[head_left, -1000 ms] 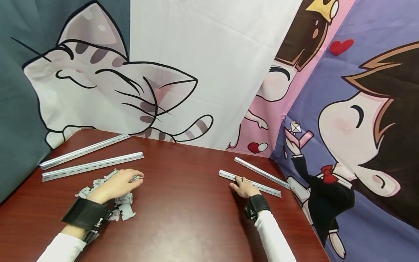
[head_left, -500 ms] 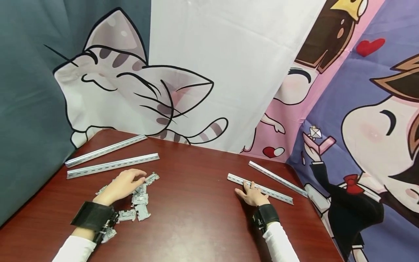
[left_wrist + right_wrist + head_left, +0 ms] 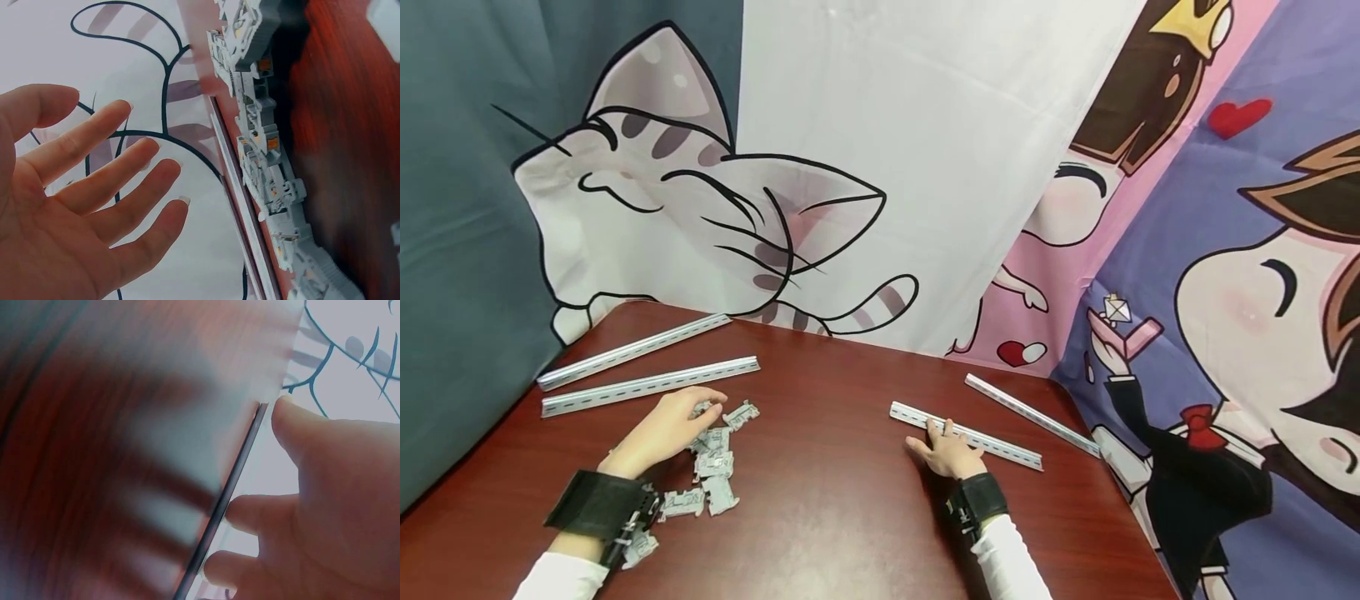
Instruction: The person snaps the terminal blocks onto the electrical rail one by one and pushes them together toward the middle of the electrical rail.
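My left hand (image 3: 662,429) hovers over a loose cluster of grey terminal blocks (image 3: 713,465) on the left of the table. In the left wrist view its relaxed fingers (image 3: 125,169) are spread and hold nothing, beside a row of the blocks (image 3: 265,144), some with small orange parts. My right hand (image 3: 951,454) rests its fingertips on the nearer right slotted metal DIN rail (image 3: 1011,451), its thumb off to the left. Seen from the right wrist, the rail's dark edge (image 3: 231,481) runs against the fingertips.
A second, parallel DIN rail (image 3: 1037,417) lies farther back on the right. Two longer rails (image 3: 651,385) lie behind the left hand, near the table's back left. Cartoon-printed cloths (image 3: 820,100) hang behind and beside the brown table (image 3: 820,517).
The right hand has slid the nearer right rail leftward relative to the one behind it. The left hand has drawn back left over the blocks, exposing more of them. The head view has shifted.
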A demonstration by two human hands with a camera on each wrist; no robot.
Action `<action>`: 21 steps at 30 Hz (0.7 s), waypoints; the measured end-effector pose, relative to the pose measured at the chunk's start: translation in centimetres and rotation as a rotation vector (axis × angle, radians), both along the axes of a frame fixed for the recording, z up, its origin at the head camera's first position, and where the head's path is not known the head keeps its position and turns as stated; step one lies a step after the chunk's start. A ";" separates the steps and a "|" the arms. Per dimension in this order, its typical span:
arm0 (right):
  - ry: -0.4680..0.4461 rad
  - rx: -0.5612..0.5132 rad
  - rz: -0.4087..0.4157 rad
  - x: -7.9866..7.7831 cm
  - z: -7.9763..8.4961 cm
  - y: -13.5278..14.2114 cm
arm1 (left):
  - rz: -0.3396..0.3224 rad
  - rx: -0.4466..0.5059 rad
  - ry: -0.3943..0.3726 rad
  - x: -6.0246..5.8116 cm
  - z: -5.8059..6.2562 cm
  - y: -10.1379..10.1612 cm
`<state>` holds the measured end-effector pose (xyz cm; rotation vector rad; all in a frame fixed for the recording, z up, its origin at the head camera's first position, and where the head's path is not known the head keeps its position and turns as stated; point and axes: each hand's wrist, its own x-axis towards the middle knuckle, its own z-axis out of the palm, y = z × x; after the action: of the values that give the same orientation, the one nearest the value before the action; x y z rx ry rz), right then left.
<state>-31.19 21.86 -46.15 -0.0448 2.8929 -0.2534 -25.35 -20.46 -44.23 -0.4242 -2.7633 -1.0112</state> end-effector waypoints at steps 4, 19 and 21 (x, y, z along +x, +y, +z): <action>0.014 0.008 0.021 0.4 -0.4 -1.4 | 0.011 0.005 0.006 0.2 -0.3 -0.2; 0.076 0.012 0.170 0.7 -0.6 -5.6 | -0.003 0.025 0.016 -0.3 -1.2 0.5; 0.082 0.005 0.178 0.9 -0.6 -6.1 | -0.006 0.028 0.011 -0.2 -1.2 0.5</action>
<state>-30.26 15.74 -46.71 -0.3172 2.9466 -0.2166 -25.56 -20.01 -45.43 -0.4330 -2.7361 -1.0441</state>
